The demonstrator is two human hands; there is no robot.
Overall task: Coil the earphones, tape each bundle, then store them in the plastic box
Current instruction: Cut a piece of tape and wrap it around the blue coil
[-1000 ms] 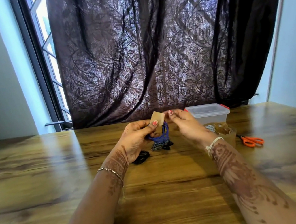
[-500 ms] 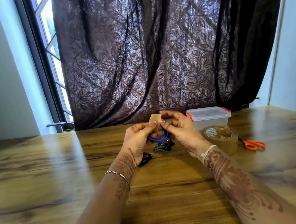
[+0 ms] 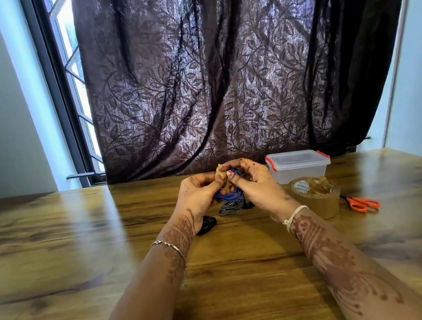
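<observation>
While my left hand (image 3: pixel 198 194) grips the blue earphone coil (image 3: pixel 230 195) and my right hand (image 3: pixel 256 188) pinches the brown tape piece (image 3: pixel 220 176) over it, fingertips (image 3: pixel 229 174) pressed together, the risk is tape sticking to skin or itself, or loops slipping out under uneven pressure. The plastic box (image 3: pixel 298 166) is just beyond my right hand, lid on. A second ago my hands were apart and the tape flat; now they're closed and the tape is creased.

Left forearm (image 3: pixel 151 283): a dense reddish-brown henna scrollwork band (image 3: pixel 179 233) at the wrist, with a thin silver chain bracelet (image 3: pixel 168 245) beside it. Right forearm (image 3: pixel 359 282): long henna vines, curls and dots (image 3: pixel 337 261); a white thread band (image 3: pixel 293 216) tied at the wrist. Right hand (image 3: pixel 258 188): dark henna spots on the fingers. One orange-red painted fingernail (image 3: pixel 229 173) is visible.
</observation>
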